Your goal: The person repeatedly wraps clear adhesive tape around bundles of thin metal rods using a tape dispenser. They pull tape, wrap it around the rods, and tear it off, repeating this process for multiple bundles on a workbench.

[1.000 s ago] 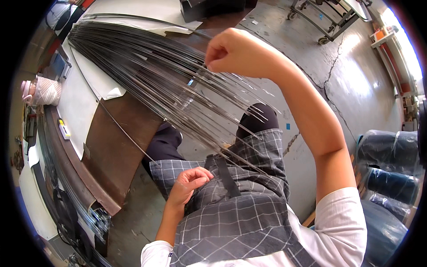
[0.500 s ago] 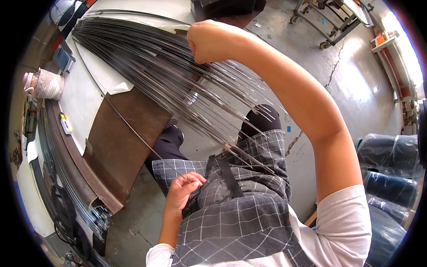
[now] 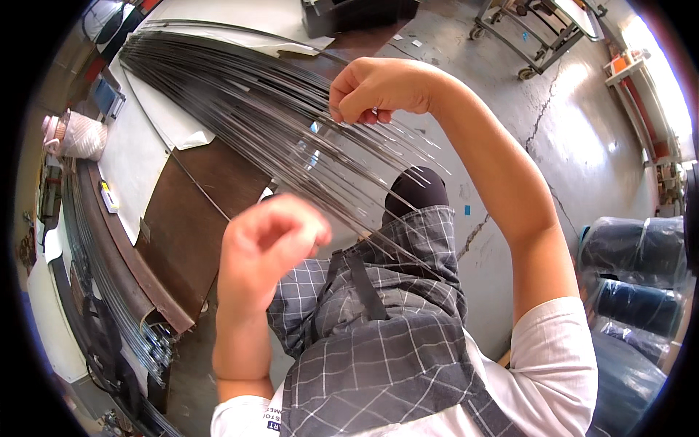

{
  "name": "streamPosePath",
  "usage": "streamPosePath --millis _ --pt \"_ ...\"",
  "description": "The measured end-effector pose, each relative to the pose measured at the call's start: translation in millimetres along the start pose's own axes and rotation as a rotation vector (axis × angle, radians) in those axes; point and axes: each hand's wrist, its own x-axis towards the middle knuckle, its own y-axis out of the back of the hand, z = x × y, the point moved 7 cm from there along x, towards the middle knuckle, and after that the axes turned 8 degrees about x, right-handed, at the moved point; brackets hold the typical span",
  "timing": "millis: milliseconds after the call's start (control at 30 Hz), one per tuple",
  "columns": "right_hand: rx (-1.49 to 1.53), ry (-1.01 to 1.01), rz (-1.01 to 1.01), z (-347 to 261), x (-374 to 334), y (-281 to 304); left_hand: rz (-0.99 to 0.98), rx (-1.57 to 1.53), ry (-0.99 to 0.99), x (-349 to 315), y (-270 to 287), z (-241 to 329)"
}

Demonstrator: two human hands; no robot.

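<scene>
A fanned bundle of thin dark metal rods point(image 3: 240, 95) stretches from the far left toward my lap, its shiny ends spread over my knee. My right hand point(image 3: 375, 91) is over the far side of the bundle, fingers curled closed around rods; the exact grip is hidden under the knuckles. Nearer and to the left, my left hand point(image 3: 269, 244) is raised and blurred, thumb and fingers curled together. A single thin rod point(image 3: 193, 178) runs apart from the bundle and disappears behind this hand; whether the fingers hold it is hidden.
The rods lie across a brown board point(image 3: 196, 182) and white sheets point(image 3: 145, 182). At left stand a wrapped pink-capped bottle point(image 3: 84, 135), a small yellow-and-white box point(image 3: 108, 197) and more rods point(image 3: 138, 320). A wheeled cart point(image 3: 524, 36) and plastic-wrapped rolls point(image 3: 633, 251) are at right.
My left hand has risen from my lap, up and to the left, toward the camera. The right hand has shifted right and nearer along the rods, its wrist bending more.
</scene>
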Motion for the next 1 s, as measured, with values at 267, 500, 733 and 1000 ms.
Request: streamPosePath --millis 267,500,733,1000 --pt "0.172 0.051 -0.035 6.4 -10.1 -3.3 0.032 -0.147 0.409 55.4 -30.6 -34.9" --pt "0.251 0.091 -0.049 11.3 -6.7 0.1 -0.017 -0.029 0.417 72.3 -28.9 -27.8" --pt "0.237 0.119 -0.007 8.6 -9.0 0.4 -0.034 -0.027 0.460 80.1 -36.7 -33.5" --pt "0.242 0.135 -0.039 12.0 -4.0 2.8 -0.044 -0.060 0.471 82.5 -40.5 -35.4"
